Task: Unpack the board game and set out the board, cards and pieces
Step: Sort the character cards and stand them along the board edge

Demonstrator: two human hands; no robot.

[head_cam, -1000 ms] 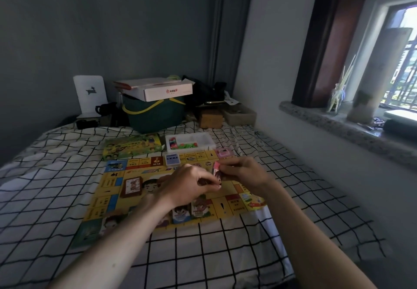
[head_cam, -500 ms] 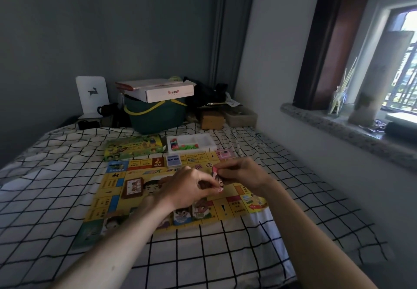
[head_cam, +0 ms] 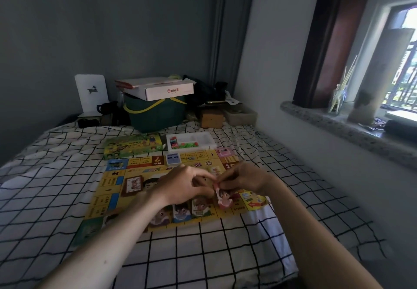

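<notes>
Both hands meet over the board (head_cam: 108, 187) on the bed: left hand (head_cam: 182, 185) and right hand (head_cam: 244, 178) pinch one character piece (head_cam: 223, 196) by its top. Three more pieces (head_cam: 180, 212) stand along the board's near edge.

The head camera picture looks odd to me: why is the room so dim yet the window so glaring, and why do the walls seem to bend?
Head view: daylight enters only through the window, which is blown out white, leaving the back wall dark; the wide-angle lens bows the straight edges near the frame's sides; the game board is lit softly; both hands, left hand and right hand, look slightly blurred.
</notes>
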